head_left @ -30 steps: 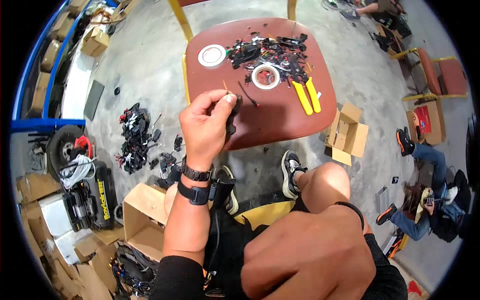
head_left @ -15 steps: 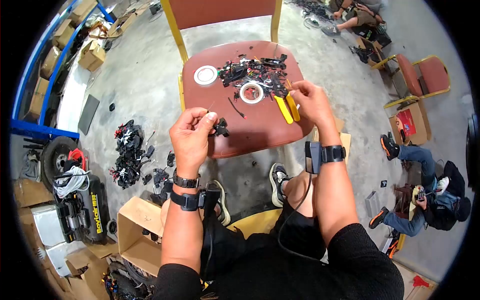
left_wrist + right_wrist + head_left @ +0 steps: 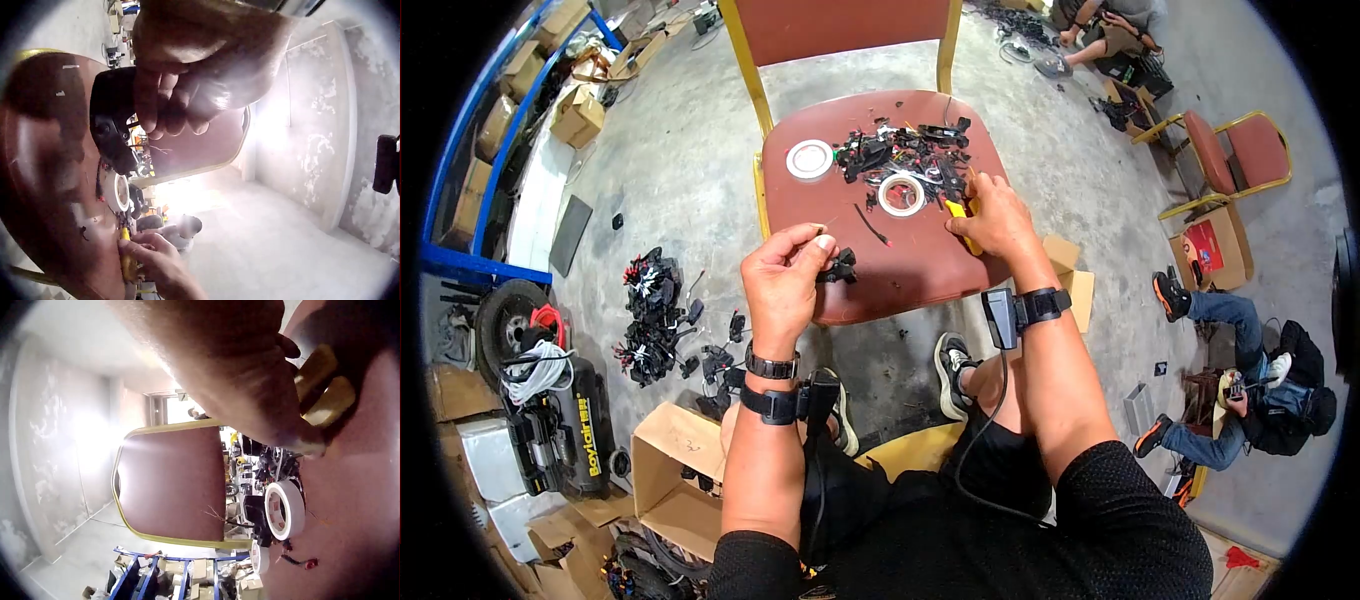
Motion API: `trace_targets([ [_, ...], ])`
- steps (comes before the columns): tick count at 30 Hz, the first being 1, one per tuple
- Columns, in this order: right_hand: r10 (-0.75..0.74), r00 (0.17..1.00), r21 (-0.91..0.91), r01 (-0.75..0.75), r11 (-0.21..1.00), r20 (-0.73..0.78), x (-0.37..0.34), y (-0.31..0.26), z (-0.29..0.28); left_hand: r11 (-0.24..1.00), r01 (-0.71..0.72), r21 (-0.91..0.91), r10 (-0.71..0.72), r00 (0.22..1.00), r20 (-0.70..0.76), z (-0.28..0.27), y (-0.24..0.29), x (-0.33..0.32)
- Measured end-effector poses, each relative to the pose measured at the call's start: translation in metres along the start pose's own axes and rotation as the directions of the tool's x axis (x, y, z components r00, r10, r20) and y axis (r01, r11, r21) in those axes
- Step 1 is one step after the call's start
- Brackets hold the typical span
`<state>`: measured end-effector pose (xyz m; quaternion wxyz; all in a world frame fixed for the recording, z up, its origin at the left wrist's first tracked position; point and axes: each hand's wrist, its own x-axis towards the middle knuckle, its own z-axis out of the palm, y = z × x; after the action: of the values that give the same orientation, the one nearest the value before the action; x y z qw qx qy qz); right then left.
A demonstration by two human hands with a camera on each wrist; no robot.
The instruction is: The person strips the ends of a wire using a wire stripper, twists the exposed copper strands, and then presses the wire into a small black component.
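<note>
My left hand [image 3: 778,282] pinches a black plastic part [image 3: 840,266] between thumb and fingers, over the front left of the chair seat [image 3: 900,292]. A thin wire with bare, splayed strands sticks up from that grip; in the right wrist view the strands [image 3: 215,514] fan out. At the seat's right side my right hand [image 3: 997,218] grips the yellow handles of the wire strippers [image 3: 962,228], and the left wrist view shows its thumb along a yellow handle [image 3: 128,259]. The tool's dark head is mostly hidden among the scraps.
Black connectors and wire scraps [image 3: 900,150] lie heaped at the seat's back. Two white tape rolls, one flat [image 3: 810,159] and one nearer [image 3: 900,195], sit beside them. A short black wire [image 3: 868,224] lies mid-seat. An open cardboard box [image 3: 1068,280] stands on the floor at right.
My right hand has come up from close before the camera, reached the wire strippers and closed round their handles. The left hand keeps its hold on the black part, slightly shifted left.
</note>
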<state>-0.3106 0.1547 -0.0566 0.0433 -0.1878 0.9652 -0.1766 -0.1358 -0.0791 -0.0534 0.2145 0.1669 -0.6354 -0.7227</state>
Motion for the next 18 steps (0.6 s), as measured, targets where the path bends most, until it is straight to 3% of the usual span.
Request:
trace_targets([
  [5,0.074,0.997,0.090,-0.075,0.993,0.011,0.007,-0.003,-0.006,1.000,0.018,0.012,-0.018,0.999,0.029,-0.002,-0.004,0.008],
  [8,0.136,0.988,0.432,-0.154,0.888,0.073,0.011,0.006,-0.015,0.998,0.063,-0.026,-0.062,0.997,0.039,-0.003,-0.004,0.013],
  [9,0.113,0.993,0.528,-0.115,0.841,0.036,0.012,0.009,-0.017,0.996,0.069,-0.049,-0.067,0.996,0.051,-0.003,-0.004,0.014],
  [12,0.098,0.995,0.875,-0.075,0.478,0.032,0.012,0.010,-0.024,0.993,0.097,-0.065,-0.095,0.995,0.039,0.000,-0.003,0.018],
  [14,0.000,0.996,0.994,-0.087,0.071,0.087,0.011,-0.002,-0.029,0.997,0.076,-0.032,-0.075,0.997,0.026,0.001,-0.003,0.019],
  [16,-0.105,0.988,0.933,-0.140,-0.331,0.111,0.000,-0.035,-0.031,0.999,0.047,0.008,-0.047,0.999,0.018,0.006,-0.004,0.021],
  [18,-0.229,0.954,0.927,-0.255,-0.275,0.195,-0.004,-0.047,-0.014,1.000,0.005,-0.007,-0.004,0.999,0.041,0.009,-0.008,0.021],
])
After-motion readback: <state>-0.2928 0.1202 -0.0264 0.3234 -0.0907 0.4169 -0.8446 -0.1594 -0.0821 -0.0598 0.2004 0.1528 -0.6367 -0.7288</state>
